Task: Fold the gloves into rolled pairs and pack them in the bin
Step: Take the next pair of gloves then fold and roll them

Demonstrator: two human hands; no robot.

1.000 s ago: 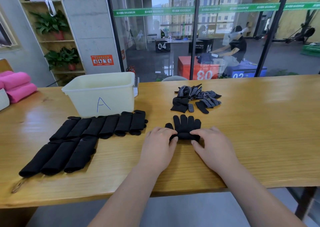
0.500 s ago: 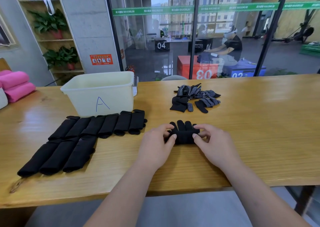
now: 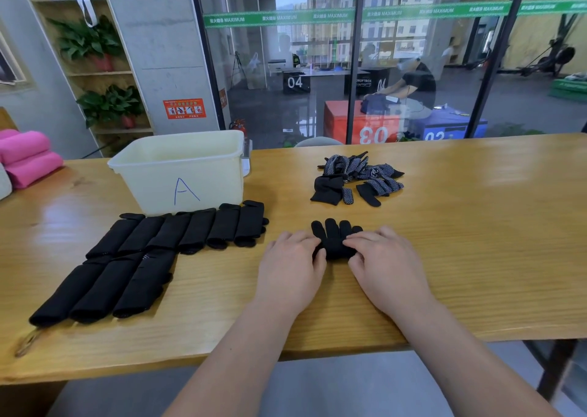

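**Soft knit pair, half rolled, held at both ends**

The long wooden table (image 3: 476,226) carries everything. At its far left stands the pale plastic bin (image 3: 190,175), marked with an A. What lies inside cannot be seen from here. In front of the bin lie two rows of finished rolled pairs (image 3: 152,251), none visibly packed yet. Further back on the right is a loose pile of dotted-palm gloves (image 3: 355,178).

Near the table's front edge lies the half-rolled glove pair (image 3: 336,242). Its cuff end is wound into a short bundle and its fingertips stick out beyond. The left hand (image 3: 292,264) curls round the bundle's left end. The right hand (image 3: 384,264) lays its fingers over the top, with the thumb tucked against the near side.

The knit looks light, limp and springy, so it would probably unwind if let go. The best hold is likely the bundle's two ends, with steady downward pressure. The rubbery dots should give some grip.
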